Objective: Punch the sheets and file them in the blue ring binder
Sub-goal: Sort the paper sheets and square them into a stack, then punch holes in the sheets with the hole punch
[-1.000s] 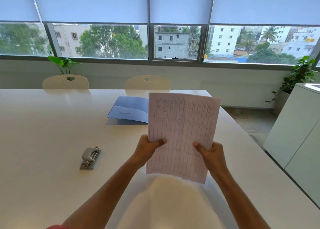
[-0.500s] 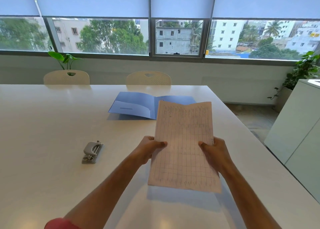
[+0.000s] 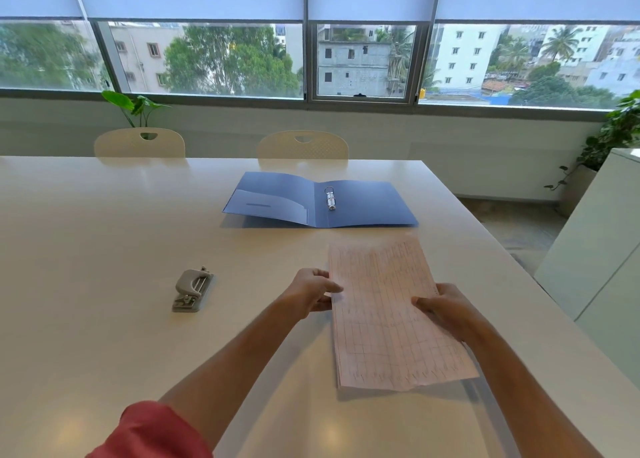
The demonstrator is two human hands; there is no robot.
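Note:
A thin stack of sheets (image 3: 388,312) printed with a grid lies nearly flat just above the white table (image 3: 104,232). My left hand (image 3: 311,289) pinches its left edge and my right hand (image 3: 446,307) grips its right edge. The blue ring binder (image 3: 363,205) lies open beyond the sheets, its metal rings (image 3: 330,197) upright at the spine. A grey hole punch (image 3: 192,289) rests on the table to the left of my left hand, about a hand's width away.
Two white chairs (image 3: 303,144) stand at the table's far edge under the windows. A white cabinet (image 3: 602,250) stands to the right, past the table's right edge. Potted plants (image 3: 620,128) sit in the far corners.
Both hands have lowered the sheets from upright in front of me to almost flat near the table. The view has tipped down, so the open binder now shows fully.

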